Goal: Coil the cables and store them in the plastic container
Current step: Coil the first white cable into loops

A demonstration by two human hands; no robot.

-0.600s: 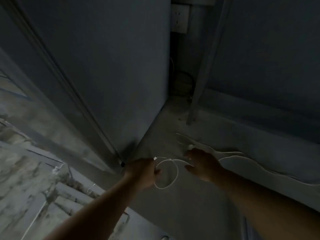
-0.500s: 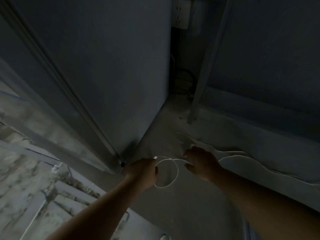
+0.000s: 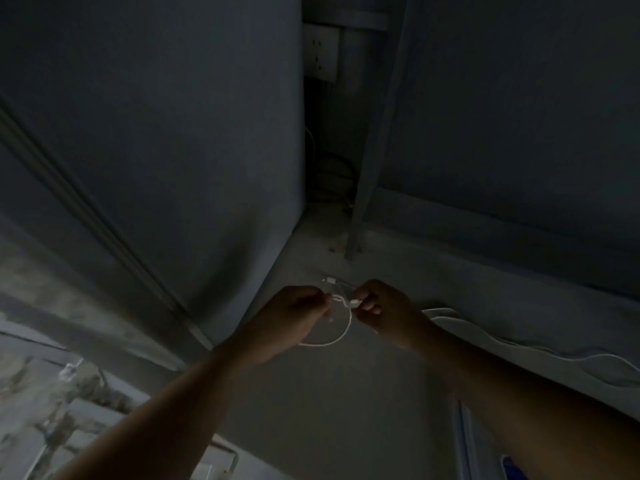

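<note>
A thin white cable [image 3: 341,336] hangs in a small loop between my two hands, above a dim grey floor. My left hand [image 3: 294,318] pinches the loop on its left side. My right hand [image 3: 384,311] pinches the cable near its white plug end, close to the left hand. A second plug tip [image 3: 330,280] sticks up just above the hands. More white cable [image 3: 498,341] trails in waves along the floor to the right. No plastic container shows in the view.
A large grey panel [image 3: 173,133] stands on the left. A wall socket [image 3: 320,51] sits in the narrow gap at top centre, with dark cables [image 3: 334,174] below it. A slanted grey post [image 3: 367,188] and a raised ledge [image 3: 485,237] lie to the right.
My right hand has moved left and up from the floor to meet the left hand, bringing the plug end with it. The loop is now drawn tighter between both hands.
</note>
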